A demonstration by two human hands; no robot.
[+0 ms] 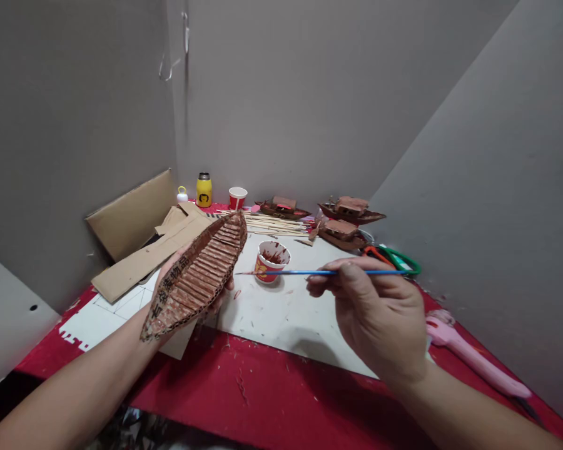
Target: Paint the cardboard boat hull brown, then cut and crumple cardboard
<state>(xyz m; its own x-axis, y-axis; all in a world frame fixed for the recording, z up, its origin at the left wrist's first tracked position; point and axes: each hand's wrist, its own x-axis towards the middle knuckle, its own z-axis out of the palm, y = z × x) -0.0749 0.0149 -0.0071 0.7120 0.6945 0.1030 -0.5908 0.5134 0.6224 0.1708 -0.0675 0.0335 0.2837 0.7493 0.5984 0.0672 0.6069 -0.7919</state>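
A cardboard model boat (201, 272), its inside partly coated in brown paint over ribbed strips, rests tilted in my left hand (223, 299). Most of that hand is hidden behind the hull; some fingers curl round its right edge. Between the thumb and fingers of my right hand (373, 312) is a thin blue paintbrush (304, 272), held level. Its tip points left, close to the boat's side but apart from it. Behind the brush stands a red and white paper cup (273, 250) with brown paint smeared inside.
Finished-looking brown model boats (351, 210) stand at the back right, beside green-handled scissors (403, 259). Thin wooden sticks (281, 225) lie behind the cup. Cardboard pieces (145, 256) cover the left. A yellow bottle (204, 190) stands at the back; a pink tool (478, 359) lies right.
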